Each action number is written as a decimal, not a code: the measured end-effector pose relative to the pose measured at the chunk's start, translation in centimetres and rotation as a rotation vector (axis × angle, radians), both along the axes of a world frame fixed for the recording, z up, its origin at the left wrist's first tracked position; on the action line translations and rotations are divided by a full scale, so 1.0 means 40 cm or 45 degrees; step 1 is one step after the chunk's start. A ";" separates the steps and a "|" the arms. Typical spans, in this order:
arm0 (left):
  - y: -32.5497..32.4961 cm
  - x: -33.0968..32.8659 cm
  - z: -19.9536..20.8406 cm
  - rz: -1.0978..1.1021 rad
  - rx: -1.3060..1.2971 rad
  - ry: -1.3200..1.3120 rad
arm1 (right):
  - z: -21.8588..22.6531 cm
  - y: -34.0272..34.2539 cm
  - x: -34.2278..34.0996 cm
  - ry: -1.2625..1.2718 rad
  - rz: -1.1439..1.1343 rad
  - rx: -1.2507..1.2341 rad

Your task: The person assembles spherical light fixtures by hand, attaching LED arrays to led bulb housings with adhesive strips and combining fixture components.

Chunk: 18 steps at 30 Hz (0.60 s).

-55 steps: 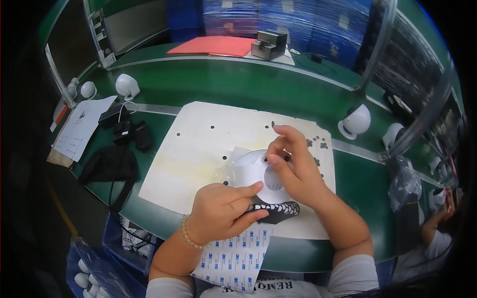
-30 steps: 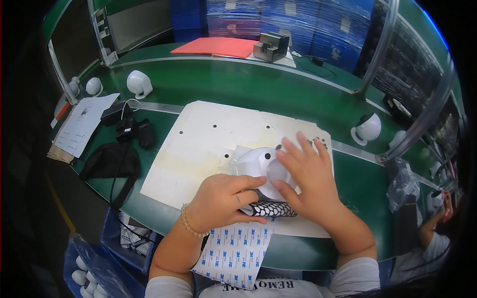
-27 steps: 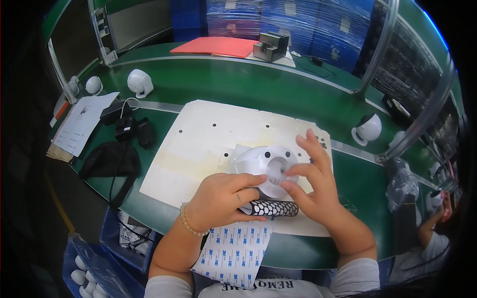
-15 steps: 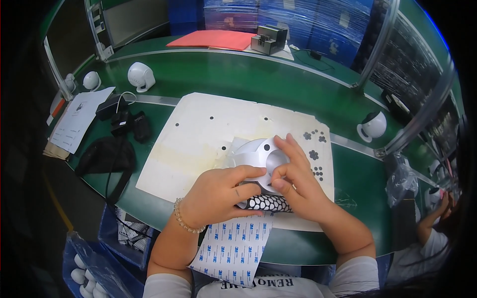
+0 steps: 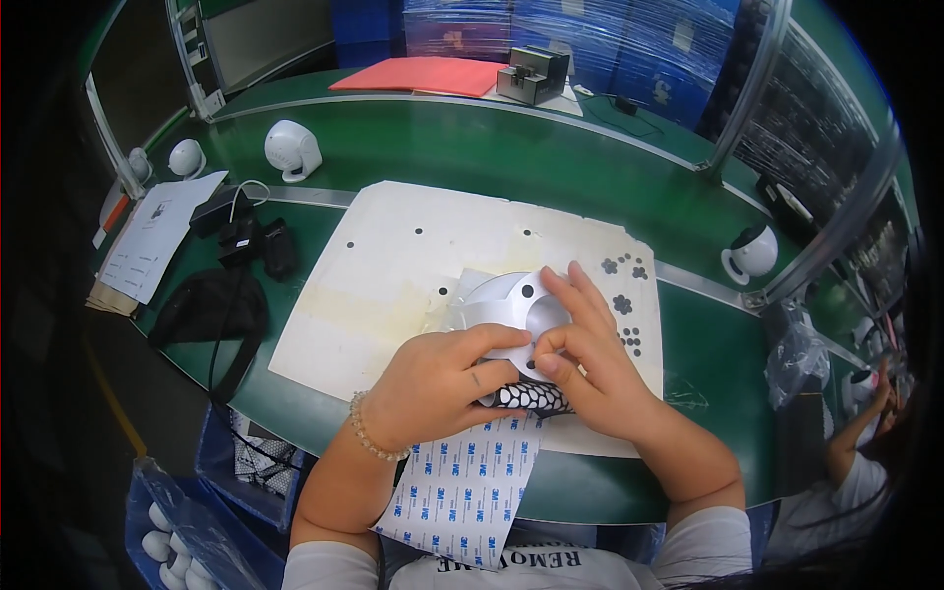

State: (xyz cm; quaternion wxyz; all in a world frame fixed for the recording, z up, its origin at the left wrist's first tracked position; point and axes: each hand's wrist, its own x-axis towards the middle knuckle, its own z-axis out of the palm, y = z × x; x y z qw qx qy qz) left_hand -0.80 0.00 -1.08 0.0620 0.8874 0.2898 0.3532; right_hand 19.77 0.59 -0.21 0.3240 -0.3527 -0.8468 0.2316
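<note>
- White housing (image 5: 484,313) over pale board (image 5: 364,295), partly hidden by left hand (image 5: 438,379) and right hand (image 5: 595,379).
- Black cloth item (image 5: 208,313), papers (image 5: 162,231) at left; blue-printed sheet (image 5: 467,487) in front.
- Left hand clamps housing, thumb under patterned strip (image 5: 534,395).
- Right hand: thumb and index curled together at housing; can't tell if pinching anything.

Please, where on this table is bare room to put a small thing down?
Bare: the left part of the white board, below its black dots; the green table between the board and the clear bag. Crowded: around the white shell, between left grip and right grip, and far left, by the black pouch and black adapters.
</note>
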 end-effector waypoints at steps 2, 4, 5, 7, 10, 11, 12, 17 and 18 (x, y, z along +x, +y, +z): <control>0.001 0.002 0.001 -0.003 0.004 0.000 | -0.001 0.000 0.004 -0.010 0.003 0.013; 0.000 -0.002 0.000 0.004 0.005 0.006 | -0.001 0.001 0.001 -0.013 0.016 0.024; 0.000 -0.004 -0.002 0.010 0.001 0.003 | 0.000 -0.002 -0.002 -0.053 0.003 0.078; 0.000 -0.004 -0.002 0.015 -0.002 -0.002 | -0.003 -0.002 -0.002 -0.096 -0.012 0.132; 0.000 -0.003 0.002 0.028 -0.028 0.013 | -0.019 -0.001 0.002 -0.012 0.030 0.125; 0.003 -0.001 0.000 0.016 -0.011 0.000 | -0.023 -0.005 0.006 -0.066 0.021 0.171; 0.004 -0.001 -0.001 0.007 0.003 -0.013 | -0.028 -0.009 0.009 -0.120 0.014 0.215; 0.001 -0.004 0.006 0.031 -0.106 -0.039 | -0.031 -0.033 0.023 -0.366 -0.083 0.574; 0.002 -0.008 0.004 0.021 -0.147 -0.087 | -0.028 -0.035 0.022 -0.365 -0.129 0.586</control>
